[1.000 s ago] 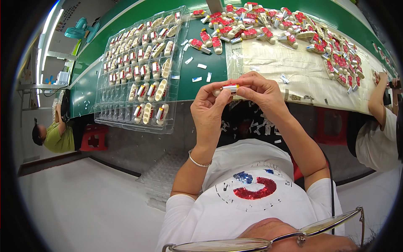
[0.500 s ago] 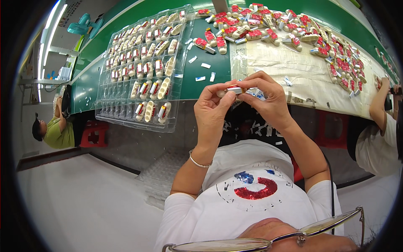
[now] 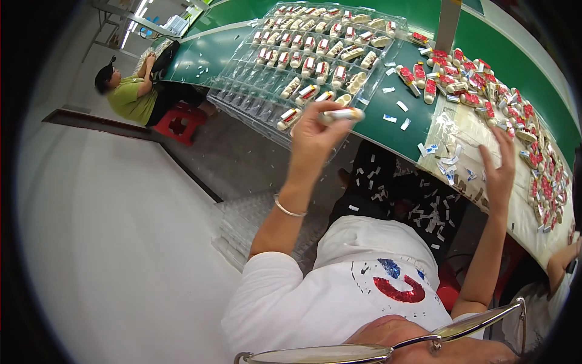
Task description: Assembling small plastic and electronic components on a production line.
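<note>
My left hand [image 3: 317, 134] pinches a small cream oblong piece [image 3: 344, 114] with a pale strip along it, over the near edge of a clear plastic tray [image 3: 239, 97]. The tray's pockets hold rows of similar cream pieces with red-and-white labels, some turned to show a hollowed side; pockets at the near left hold nothing. My right hand [image 3: 501, 173] is open, fingers spread, above the paper-covered part of the table, just short of a heap of red-labelled cream pieces [image 3: 470, 82]. Nothing shows in its fingers.
Small white-and-blue paper slips [image 3: 448, 164] lie on the green table [image 3: 388, 130] and on my dark lap. A post [image 3: 447, 27] rises behind the heap. A co-worker in green [image 3: 134, 94] sits at far left near a red stool [image 3: 180, 123]; another person's hand [image 3: 561, 262] shows at right.
My hands have parted: the left carried the cream piece left to the tray, while the right let go and moved right toward the heap. The view has swung left.
</note>
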{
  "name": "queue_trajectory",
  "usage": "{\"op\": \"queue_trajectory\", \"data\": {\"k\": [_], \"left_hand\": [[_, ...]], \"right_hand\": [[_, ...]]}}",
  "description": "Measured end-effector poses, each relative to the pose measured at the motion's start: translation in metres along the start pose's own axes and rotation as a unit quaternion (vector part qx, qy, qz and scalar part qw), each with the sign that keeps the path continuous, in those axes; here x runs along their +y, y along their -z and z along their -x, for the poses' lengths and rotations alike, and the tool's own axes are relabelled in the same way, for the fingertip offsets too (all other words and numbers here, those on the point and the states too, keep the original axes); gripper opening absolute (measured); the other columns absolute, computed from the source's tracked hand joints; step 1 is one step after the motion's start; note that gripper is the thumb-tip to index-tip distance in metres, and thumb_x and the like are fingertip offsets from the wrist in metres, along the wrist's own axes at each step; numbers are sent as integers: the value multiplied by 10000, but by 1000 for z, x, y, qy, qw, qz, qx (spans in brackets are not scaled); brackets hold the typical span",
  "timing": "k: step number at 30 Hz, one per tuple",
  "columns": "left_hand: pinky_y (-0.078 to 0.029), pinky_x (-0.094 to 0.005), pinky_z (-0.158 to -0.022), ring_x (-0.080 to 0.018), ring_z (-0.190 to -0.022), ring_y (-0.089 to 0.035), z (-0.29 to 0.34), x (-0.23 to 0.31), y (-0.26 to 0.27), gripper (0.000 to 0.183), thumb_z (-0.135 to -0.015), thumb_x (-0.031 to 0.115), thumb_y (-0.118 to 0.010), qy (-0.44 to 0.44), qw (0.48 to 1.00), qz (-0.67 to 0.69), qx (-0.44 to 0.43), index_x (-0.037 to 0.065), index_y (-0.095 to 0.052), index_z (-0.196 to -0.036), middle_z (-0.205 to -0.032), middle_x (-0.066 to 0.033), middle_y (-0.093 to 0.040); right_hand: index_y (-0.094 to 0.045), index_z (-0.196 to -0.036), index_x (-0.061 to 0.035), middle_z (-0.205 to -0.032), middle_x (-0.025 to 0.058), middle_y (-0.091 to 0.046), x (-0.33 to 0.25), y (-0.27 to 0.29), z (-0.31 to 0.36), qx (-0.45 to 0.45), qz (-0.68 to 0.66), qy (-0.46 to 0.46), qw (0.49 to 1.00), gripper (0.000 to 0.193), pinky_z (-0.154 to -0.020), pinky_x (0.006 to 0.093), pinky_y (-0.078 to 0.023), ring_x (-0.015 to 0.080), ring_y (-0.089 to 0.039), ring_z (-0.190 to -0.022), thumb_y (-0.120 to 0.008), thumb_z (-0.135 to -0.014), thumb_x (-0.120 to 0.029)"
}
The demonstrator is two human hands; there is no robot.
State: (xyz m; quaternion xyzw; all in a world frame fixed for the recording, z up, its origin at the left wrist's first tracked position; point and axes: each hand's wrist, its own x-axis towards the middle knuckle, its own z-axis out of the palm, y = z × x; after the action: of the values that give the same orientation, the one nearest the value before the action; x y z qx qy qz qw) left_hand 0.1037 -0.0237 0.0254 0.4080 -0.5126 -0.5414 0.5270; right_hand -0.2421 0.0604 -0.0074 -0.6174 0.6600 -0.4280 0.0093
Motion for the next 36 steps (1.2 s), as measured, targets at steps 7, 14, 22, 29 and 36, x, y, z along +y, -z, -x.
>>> {"op": "queue_trajectory", "data": {"k": [7, 14, 22, 29, 36], "left_hand": [[-494, -296, -790, -169, -838, -649, -50, -37, 137, 230, -811, 164, -738, -179, 870, -400, 228, 1, -679, -962, -896, -89, -692], [-473, -370, -799, -263, -826, -635, -48, -35, 144, 192, -781, 152, -747, -162, 843, -477, 191, 25, -674, -905, -880, -106, -686], [-473, -359, -872, -232, -924, -645, -37, -21, 128, 120, -825, 114, -709, -214, 799, -544, 140, 16, -675, -885, -986, -111, -698], [-499, -238, -796, -95, -890, -621, 14, -6, -19, 99, -880, 67, -661, -118, 954, -272, -45, 20, -701, -957, -970, -50, -699], [-532, -237, -771, -133, -903, -650, 10, -62, -109, 341, -913, 131, -645, 120, 968, -5, -222, -58, -560, -1184, -1039, -112, -665]], "right_hand": [[-544, -1277, -30, -1234, 185, -569, 72, 27, 3, 0, 172, -73, 982, 473, -1032, 407, -365, 335, -508, -1174, -645, -842, -184], [-613, -1151, -59, -1130, 139, -598, 11, -6, 1, -13, 47, -104, 993, 365, -956, 372, -430, 306, -543, -1107, -680, -798, -126], [-613, -1154, -80, -1169, 116, -569, 19, -11, -17, 3, 80, -38, 996, 353, -914, 381, -458, 276, -570, -1068, -657, -804, -93], [-606, -1032, -36, -1098, 112, -589, -3, -15, -11, -82, 8, -72, 994, 259, -817, 374, -493, 270, -612, -931, -684, -794, -102], [-613, -1028, -51, -1005, 99, -622, -27, -14, -5, -126, -26, -121, 984, 286, -809, 370, -496, 269, -620, -913, -719, -768, -104]]}}
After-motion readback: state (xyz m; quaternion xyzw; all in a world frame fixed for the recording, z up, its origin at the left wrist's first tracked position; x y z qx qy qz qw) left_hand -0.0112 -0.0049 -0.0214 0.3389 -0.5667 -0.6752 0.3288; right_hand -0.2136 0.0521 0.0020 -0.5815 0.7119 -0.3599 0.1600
